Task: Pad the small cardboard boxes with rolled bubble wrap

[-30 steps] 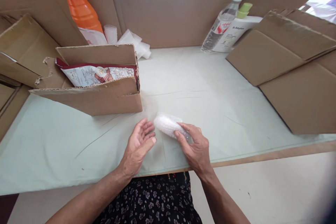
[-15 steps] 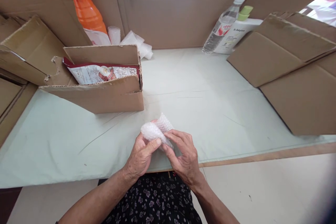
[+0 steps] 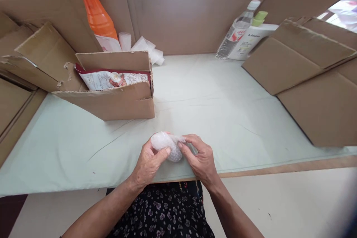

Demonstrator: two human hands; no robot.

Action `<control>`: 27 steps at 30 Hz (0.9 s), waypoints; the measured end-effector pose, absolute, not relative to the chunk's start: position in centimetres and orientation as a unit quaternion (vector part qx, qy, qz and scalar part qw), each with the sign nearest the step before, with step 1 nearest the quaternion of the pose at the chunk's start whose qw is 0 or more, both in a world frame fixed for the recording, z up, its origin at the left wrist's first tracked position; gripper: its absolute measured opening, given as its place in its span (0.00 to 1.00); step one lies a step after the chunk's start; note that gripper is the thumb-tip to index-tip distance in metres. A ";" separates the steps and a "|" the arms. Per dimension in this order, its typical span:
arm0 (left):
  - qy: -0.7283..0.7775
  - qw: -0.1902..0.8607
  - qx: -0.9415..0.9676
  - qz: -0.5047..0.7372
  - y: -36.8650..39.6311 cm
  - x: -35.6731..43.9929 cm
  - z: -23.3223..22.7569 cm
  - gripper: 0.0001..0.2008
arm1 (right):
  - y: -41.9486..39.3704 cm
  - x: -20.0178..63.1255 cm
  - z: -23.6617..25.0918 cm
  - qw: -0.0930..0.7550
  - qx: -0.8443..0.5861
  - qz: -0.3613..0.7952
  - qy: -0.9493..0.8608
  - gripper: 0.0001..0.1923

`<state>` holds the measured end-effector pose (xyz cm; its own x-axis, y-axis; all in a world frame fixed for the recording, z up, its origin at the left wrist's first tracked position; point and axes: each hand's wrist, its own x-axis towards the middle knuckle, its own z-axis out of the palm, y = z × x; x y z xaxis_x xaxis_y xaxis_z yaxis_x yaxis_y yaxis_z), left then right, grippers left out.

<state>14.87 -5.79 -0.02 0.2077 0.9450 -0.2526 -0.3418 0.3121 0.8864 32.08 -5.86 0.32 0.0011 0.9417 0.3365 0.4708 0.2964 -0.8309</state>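
Comparing with a second ago, I see the bubble-wrapped bundle (image 3: 167, 145) has gone from lying stretched out on the pale green table cover (image 3: 223, 108) under my right hand alone to being gathered up between both hands. Half a second back a loose flap of wrap stood up from it; now that flap is folded down, and the bundle reads as a tight rounded lump rather than a long roll. I judge the wrap is being closed around whatever sits inside, which I cannot make out through the bubbles.

My left hand (image 3: 149, 163) cups the bundle from its left side, thumb pressed across the front of it. My right hand (image 3: 201, 160) pinches the right end, fingertips clamped on a twisted tail of wrap. So both grips are closed on the same thing, which sits between the two hands and slightly above the left palm.

Taking the open cardboard box (image 3: 114, 93) as my landmark: the bundle is held just in front of the box's near right corner, close to the table's near edge, apart from the box. Inside the box lies a printed packet (image 3: 111, 79). Behind the box stands an orange bottle (image 3: 96, 13), with more rolled bubble wrap (image 3: 145, 49) beside it. Far to the right of the box, a clear bottle (image 3: 237, 31) and a white bottle (image 3: 252, 35) lean at the back wall.
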 end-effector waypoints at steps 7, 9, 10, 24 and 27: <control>0.452 0.641 0.400 0.474 -5.6 14.6 0.9 0.31 | -6.1 30.6 1.0 0.432 -0.487 0.189 -0.735 0.07; 0.436 0.654 0.404 0.467 -5.6 14.4 1.0 0.33 | -5.8 30.4 1.1 0.447 -0.481 0.164 -0.736 0.07; 0.431 0.660 0.404 0.464 -5.6 14.3 1.0 0.34 | -5.7 30.3 1.3 0.450 -0.478 0.154 -0.738 0.06; 0.401 0.671 0.356 0.512 -6.4 11.9 0.9 0.42 | -4.1 26.4 2.3 0.328 -0.425 0.046 -0.843 0.15; 0.400 0.611 0.472 0.493 -7.2 10.2 2.0 0.39 | -3.2 27.2 4.0 0.356 -0.399 0.084 -0.841 0.13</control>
